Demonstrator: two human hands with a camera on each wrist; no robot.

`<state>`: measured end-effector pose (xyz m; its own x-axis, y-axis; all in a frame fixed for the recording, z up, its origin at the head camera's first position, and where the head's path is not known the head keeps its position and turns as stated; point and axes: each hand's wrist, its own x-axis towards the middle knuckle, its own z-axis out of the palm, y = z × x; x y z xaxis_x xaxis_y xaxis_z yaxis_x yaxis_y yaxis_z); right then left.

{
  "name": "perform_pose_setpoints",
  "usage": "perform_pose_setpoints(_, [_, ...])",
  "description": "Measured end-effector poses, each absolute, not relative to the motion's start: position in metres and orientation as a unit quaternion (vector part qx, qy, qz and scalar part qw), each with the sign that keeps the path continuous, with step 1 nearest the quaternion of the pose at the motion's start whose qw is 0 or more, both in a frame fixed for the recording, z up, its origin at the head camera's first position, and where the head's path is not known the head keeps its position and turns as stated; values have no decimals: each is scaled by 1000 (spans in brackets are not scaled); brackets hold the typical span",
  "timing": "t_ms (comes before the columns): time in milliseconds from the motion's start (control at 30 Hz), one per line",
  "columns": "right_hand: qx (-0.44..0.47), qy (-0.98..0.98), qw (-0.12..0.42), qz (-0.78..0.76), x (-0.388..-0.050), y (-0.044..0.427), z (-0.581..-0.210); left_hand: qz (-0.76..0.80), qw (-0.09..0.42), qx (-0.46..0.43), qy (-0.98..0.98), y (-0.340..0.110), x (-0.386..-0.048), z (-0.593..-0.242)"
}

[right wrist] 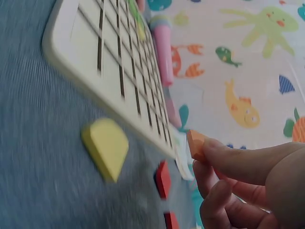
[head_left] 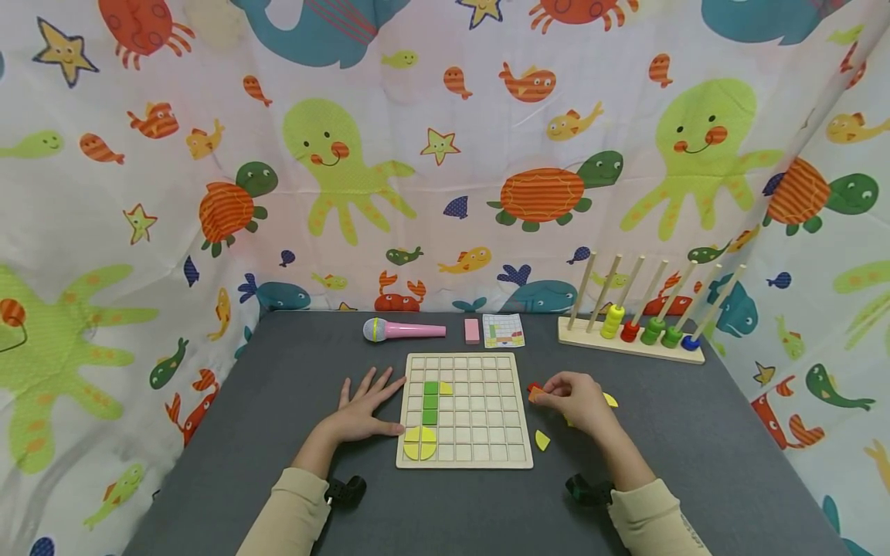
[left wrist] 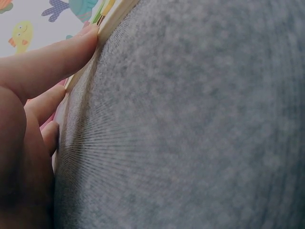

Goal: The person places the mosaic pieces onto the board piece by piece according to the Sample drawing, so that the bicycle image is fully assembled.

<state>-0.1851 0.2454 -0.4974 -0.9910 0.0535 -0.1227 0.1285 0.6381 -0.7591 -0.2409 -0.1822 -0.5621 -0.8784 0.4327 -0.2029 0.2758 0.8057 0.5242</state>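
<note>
My right hand (head_left: 579, 398) pinches a small orange block (right wrist: 196, 144) between thumb and fingertips, just right of the wooden grid board (head_left: 480, 417). With its fingers spread, my left hand (head_left: 360, 417) lies on the table and touches the board's left edge. On the board, green squares (head_left: 430, 402) form a column. Below them, yellow quarter-round pieces (head_left: 420, 443) make a circle, and one yellow piece (head_left: 446, 388) sits right of the top green square. In the right wrist view, a loose yellow quarter-round (right wrist: 106, 148) and red pieces (right wrist: 163, 179) lie beside the board.
Behind the board are a pink toy microphone (head_left: 410, 330), a pink block (head_left: 472, 331) and a printed pattern card (head_left: 504, 331). A wooden peg rack (head_left: 629, 344) with coloured beads stands at back right. Another yellow piece (head_left: 610, 400) lies beyond the right hand. A sea-animal curtain (head_left: 445, 193) surrounds the table.
</note>
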Motion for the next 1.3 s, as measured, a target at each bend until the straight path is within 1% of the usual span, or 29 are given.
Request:
perform_pose_setpoints(400, [3, 876, 68, -478, -184, 212, -500, 254, 161, 183, 936, -180, -239, -559])
perform_pose_setpoints(700, [-27, 871, 74, -485, -182, 188, -501, 252, 158, 188, 936, -181, -239, -559])
perform_pose_setpoints(1033, [-81, 869, 79, -481, -181, 160, -504, 256, 155, 189, 935, -181, -239, -560])
perform_pose_setpoints(1300, [-93, 871, 92, -474, -180, 140, -510, 256, 147, 191, 936, -181, -240, -562])
